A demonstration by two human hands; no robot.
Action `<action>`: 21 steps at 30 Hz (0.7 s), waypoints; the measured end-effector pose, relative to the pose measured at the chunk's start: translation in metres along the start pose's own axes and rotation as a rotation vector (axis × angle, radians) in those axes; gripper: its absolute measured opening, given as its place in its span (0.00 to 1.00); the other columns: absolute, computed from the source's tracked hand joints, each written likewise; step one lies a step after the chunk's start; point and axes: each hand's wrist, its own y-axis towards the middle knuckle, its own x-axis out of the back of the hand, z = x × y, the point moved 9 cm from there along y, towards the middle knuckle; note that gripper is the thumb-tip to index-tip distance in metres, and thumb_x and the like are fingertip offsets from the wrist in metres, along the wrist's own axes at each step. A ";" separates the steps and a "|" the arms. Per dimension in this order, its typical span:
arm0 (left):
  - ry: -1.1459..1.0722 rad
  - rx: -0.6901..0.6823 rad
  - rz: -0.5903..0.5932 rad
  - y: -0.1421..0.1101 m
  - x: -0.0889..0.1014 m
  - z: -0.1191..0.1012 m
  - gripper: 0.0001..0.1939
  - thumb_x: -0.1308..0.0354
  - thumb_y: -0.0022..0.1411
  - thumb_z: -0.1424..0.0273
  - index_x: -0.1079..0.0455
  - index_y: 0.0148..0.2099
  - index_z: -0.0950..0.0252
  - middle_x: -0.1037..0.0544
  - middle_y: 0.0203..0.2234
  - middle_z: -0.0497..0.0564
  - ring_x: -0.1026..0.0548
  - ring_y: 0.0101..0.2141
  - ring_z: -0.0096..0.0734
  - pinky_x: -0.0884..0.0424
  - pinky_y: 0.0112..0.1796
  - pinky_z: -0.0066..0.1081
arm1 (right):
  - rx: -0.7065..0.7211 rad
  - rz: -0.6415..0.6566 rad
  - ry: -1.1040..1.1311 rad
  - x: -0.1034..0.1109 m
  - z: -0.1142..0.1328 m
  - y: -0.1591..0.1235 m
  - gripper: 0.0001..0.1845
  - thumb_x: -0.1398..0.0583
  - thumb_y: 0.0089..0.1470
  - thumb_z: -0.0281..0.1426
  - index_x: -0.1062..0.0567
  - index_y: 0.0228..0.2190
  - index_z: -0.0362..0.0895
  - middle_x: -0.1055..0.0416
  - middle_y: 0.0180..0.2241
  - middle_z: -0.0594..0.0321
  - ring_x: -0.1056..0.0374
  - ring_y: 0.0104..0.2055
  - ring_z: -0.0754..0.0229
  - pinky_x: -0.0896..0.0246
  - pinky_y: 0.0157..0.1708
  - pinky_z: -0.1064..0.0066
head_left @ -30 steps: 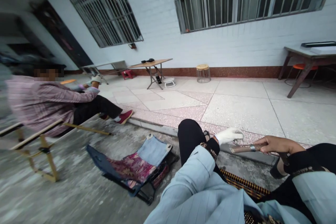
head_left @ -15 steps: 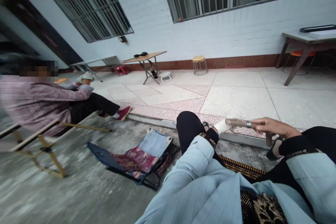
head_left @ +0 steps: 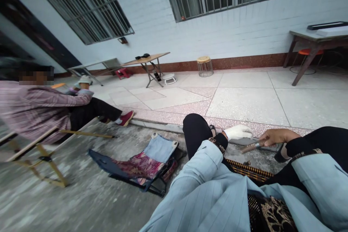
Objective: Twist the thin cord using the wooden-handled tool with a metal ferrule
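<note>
My left hand (head_left: 239,132) wears a white glove. It reaches past my left knee with its fingers stretched out, and nothing shows in it. My bare right hand (head_left: 276,137) is closed around a narrow brown tool with a silvery metal band (head_left: 250,147). The tool's free end points left and down, below the gloved hand and apart from it. What kind of tool it is, I cannot make out. A small brown piece (head_left: 247,162) shows beneath the tool, near the edge of a woven black-and-yellow thing (head_left: 248,171) between my legs.
A low folding chair (head_left: 141,163) stands on the concrete at my left. Beyond it sits another person (head_left: 46,105) beside a bamboo-coloured frame (head_left: 51,166). A raised tiled ledge (head_left: 244,105) runs ahead, with a folding table (head_left: 157,56), a stool (head_left: 204,66) and a desk (head_left: 312,38).
The tool in my right hand has swung down and away from the gloved hand. My gloved left hand now shows its fingers stretched to the right. The view has shifted slightly.
</note>
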 end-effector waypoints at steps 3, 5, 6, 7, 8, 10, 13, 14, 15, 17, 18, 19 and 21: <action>-0.052 -0.001 -0.045 0.001 0.006 0.000 0.11 0.41 0.61 0.65 0.24 0.40 0.68 0.23 0.35 0.51 0.28 0.37 0.33 0.34 0.42 0.30 | 0.180 0.093 0.197 -0.001 0.031 -0.013 0.28 0.36 0.48 0.45 0.21 0.47 0.42 0.28 0.27 0.63 0.35 0.28 0.62 0.38 0.31 0.70; -0.085 0.015 -0.123 0.002 0.015 0.005 0.14 0.44 0.64 0.64 0.26 0.45 0.68 0.24 0.35 0.52 0.29 0.36 0.31 0.33 0.41 0.30 | 0.267 -0.128 0.262 0.026 0.043 -0.019 0.31 0.37 0.51 0.45 0.24 0.52 0.42 0.29 0.29 0.63 0.36 0.30 0.62 0.37 0.33 0.70; -0.102 0.024 -0.166 0.003 0.019 0.009 0.15 0.47 0.66 0.63 0.27 0.47 0.68 0.25 0.34 0.52 0.29 0.34 0.30 0.33 0.39 0.30 | 0.273 -0.262 0.302 0.040 0.043 -0.022 0.31 0.37 0.52 0.45 0.25 0.53 0.41 0.29 0.28 0.63 0.37 0.29 0.62 0.37 0.32 0.69; -0.114 0.032 -0.185 0.004 0.020 0.012 0.17 0.50 0.67 0.62 0.28 0.48 0.68 0.27 0.32 0.51 0.30 0.32 0.28 0.33 0.37 0.29 | 0.273 -0.376 0.346 0.052 0.041 -0.025 0.32 0.38 0.52 0.45 0.26 0.54 0.40 0.30 0.27 0.63 0.37 0.28 0.63 0.37 0.32 0.69; -0.128 0.036 -0.186 0.006 0.020 0.015 0.17 0.52 0.68 0.62 0.28 0.47 0.68 0.28 0.30 0.50 0.31 0.30 0.27 0.33 0.35 0.28 | 0.274 -0.476 0.396 0.062 0.038 -0.027 0.33 0.38 0.52 0.45 0.26 0.54 0.39 0.31 0.26 0.64 0.38 0.27 0.63 0.37 0.31 0.69; -0.154 0.029 -0.139 0.010 0.012 0.018 0.17 0.53 0.68 0.62 0.28 0.45 0.67 0.32 0.27 0.47 0.33 0.27 0.24 0.34 0.31 0.26 | 0.246 -0.588 0.457 0.071 0.027 -0.025 0.34 0.38 0.51 0.46 0.26 0.54 0.38 0.31 0.26 0.62 0.37 0.27 0.62 0.36 0.30 0.68; -0.115 -0.002 -0.094 0.015 0.002 0.016 0.16 0.52 0.66 0.62 0.28 0.42 0.68 0.33 0.25 0.45 0.34 0.25 0.23 0.36 0.28 0.24 | 0.104 -0.712 0.397 0.077 0.004 -0.020 0.31 0.39 0.52 0.43 0.26 0.53 0.39 0.28 0.27 0.60 0.34 0.28 0.61 0.35 0.30 0.69; -0.066 -0.018 -0.098 0.016 0.002 0.014 0.15 0.52 0.66 0.62 0.28 0.42 0.67 0.32 0.26 0.45 0.33 0.26 0.24 0.37 0.29 0.24 | 0.041 -0.742 0.321 0.078 -0.002 -0.019 0.29 0.40 0.52 0.42 0.25 0.53 0.40 0.27 0.28 0.59 0.33 0.29 0.60 0.35 0.31 0.69; 0.003 -0.035 -0.094 0.016 0.001 0.012 0.15 0.52 0.66 0.63 0.28 0.42 0.66 0.31 0.26 0.45 0.33 0.27 0.24 0.37 0.30 0.25 | -0.026 -0.764 0.219 0.079 -0.007 -0.019 0.28 0.40 0.53 0.40 0.24 0.52 0.41 0.25 0.29 0.59 0.31 0.30 0.58 0.35 0.32 0.69; 0.180 -0.068 -0.087 0.017 -0.001 0.007 0.13 0.52 0.66 0.66 0.27 0.40 0.65 0.28 0.28 0.46 0.31 0.31 0.26 0.36 0.34 0.26 | -0.157 -0.769 -0.032 0.079 -0.013 -0.021 0.24 0.41 0.52 0.39 0.22 0.50 0.45 0.23 0.35 0.56 0.29 0.36 0.54 0.36 0.35 0.67; 0.276 -0.072 -0.079 0.018 -0.002 0.006 0.13 0.52 0.65 0.67 0.27 0.40 0.65 0.27 0.30 0.47 0.31 0.32 0.27 0.37 0.36 0.26 | -0.211 -0.741 -0.152 0.077 -0.015 -0.022 0.23 0.41 0.52 0.39 0.21 0.48 0.46 0.22 0.38 0.56 0.28 0.39 0.52 0.37 0.37 0.66; 0.364 -0.065 -0.066 0.018 -0.003 0.006 0.12 0.51 0.64 0.67 0.27 0.39 0.65 0.26 0.31 0.48 0.30 0.34 0.29 0.37 0.37 0.26 | -0.246 -0.682 -0.244 0.072 -0.016 -0.020 0.21 0.40 0.51 0.38 0.20 0.45 0.47 0.22 0.40 0.55 0.28 0.40 0.50 0.37 0.37 0.65; 0.484 -0.034 -0.022 0.018 -0.007 0.008 0.11 0.49 0.64 0.67 0.26 0.40 0.65 0.25 0.32 0.49 0.29 0.35 0.30 0.37 0.37 0.27 | -0.253 -0.472 -0.301 0.054 -0.018 -0.014 0.17 0.39 0.49 0.37 0.18 0.40 0.47 0.21 0.37 0.55 0.28 0.39 0.50 0.37 0.35 0.66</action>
